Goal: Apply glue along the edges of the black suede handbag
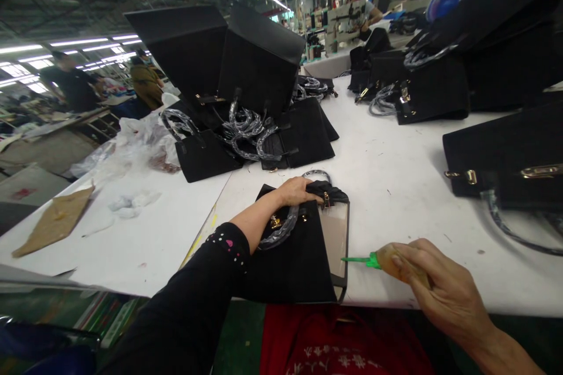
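Note:
A black handbag [294, 258] lies flat on the white table [387, 187] in front of me, its flap turned back so a tan lining panel [334, 237] shows. My left hand [295, 190] rests on the bag's top edge by the plastic-wrapped handle [281, 228], fingers curled over the folded flap. My right hand [440, 287] is closed around a small amber squeeze bottle [396, 261] with a green nozzle [358, 259], whose tip points at the right edge of the lining panel.
More black handbags with wrapped handles are piled at the table's centre [246, 105] and along the right side [505, 158]. Clear plastic wrap [132, 140] and a brown paper piece [57, 220] lie at left. Other people work at tables behind.

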A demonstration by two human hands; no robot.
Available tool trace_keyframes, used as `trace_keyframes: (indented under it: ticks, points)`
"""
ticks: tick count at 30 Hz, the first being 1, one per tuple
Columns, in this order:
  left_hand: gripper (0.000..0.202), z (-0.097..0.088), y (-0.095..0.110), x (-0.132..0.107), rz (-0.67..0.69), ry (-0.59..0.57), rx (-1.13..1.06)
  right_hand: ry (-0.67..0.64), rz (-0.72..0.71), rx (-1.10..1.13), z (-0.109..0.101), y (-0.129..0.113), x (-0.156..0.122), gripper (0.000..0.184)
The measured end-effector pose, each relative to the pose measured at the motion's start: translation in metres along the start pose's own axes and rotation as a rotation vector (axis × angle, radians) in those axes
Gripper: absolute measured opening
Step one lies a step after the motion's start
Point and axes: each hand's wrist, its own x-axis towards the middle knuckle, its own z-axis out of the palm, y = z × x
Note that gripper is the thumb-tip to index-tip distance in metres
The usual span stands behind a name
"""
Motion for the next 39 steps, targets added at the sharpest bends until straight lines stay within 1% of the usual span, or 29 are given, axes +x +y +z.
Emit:
trace_keyframes:
  ticks: [3,4,7,8,11,12,15,16,17,20,21,24,28,31,34,39]
  points:
    - [0.036,0.000,-0.001,0.000,-0.003,0.001,-0.009,-0.103,-0.011,0.053,-0.001,0.002,0.000,0.019]
    - [0.036,0.001,-0.001,0.000,-0.005,-0.001,-0.011,-0.101,-0.017,0.056,-0.001,0.003,0.000,0.019]
    - [0.036,0.002,-0.002,0.001,-0.012,-0.001,-0.016,0.014,-0.020,0.020,-0.001,0.006,0.001,0.019]
    - [0.036,0.002,-0.003,0.001,-0.014,0.002,-0.017,0.008,-0.011,0.026,-0.001,0.006,0.001,0.019]
    - [0.038,0.004,-0.005,0.001,-0.015,0.010,-0.014,-0.086,0.025,0.081,-0.001,0.007,0.000,0.019]
    - [0.039,0.004,-0.005,0.002,-0.013,0.011,-0.012,-0.072,0.029,0.081,-0.001,0.007,-0.001,0.019]
    - [0.038,0.004,-0.005,0.002,-0.004,0.015,0.000,0.064,0.037,0.036,0.000,0.007,-0.003,0.018]
    - [0.037,0.004,-0.005,0.002,-0.001,0.014,0.003,0.076,0.038,0.035,0.000,0.006,-0.003,0.018]
    - [0.036,0.003,-0.005,0.002,0.002,0.012,0.007,0.056,0.041,0.049,0.000,0.005,-0.003,0.017]
    - [0.037,0.003,-0.005,0.002,0.009,0.015,0.028,-0.068,0.067,0.132,-0.002,0.001,-0.004,0.018]
    - [0.037,0.003,-0.004,0.001,0.012,0.020,0.041,-0.089,0.081,0.150,-0.003,0.000,-0.004,0.019]
    - [0.037,0.004,-0.001,-0.002,0.025,0.060,0.102,-0.075,0.125,0.139,-0.005,-0.005,-0.005,0.020]
    - [0.037,0.002,0.012,-0.013,0.066,0.172,0.238,-0.074,0.145,0.088,-0.005,-0.007,-0.007,0.020]
    - [0.035,-0.007,0.025,-0.028,0.108,0.268,0.343,-0.044,0.083,0.042,-0.004,-0.006,-0.009,0.019]
    - [0.034,-0.023,0.037,-0.045,0.136,0.344,0.413,0.010,-0.024,-0.035,-0.002,-0.004,-0.007,0.019]
    - [0.040,-0.052,0.063,-0.068,0.196,0.507,0.515,0.141,-0.253,-0.205,0.000,-0.001,0.012,0.022]
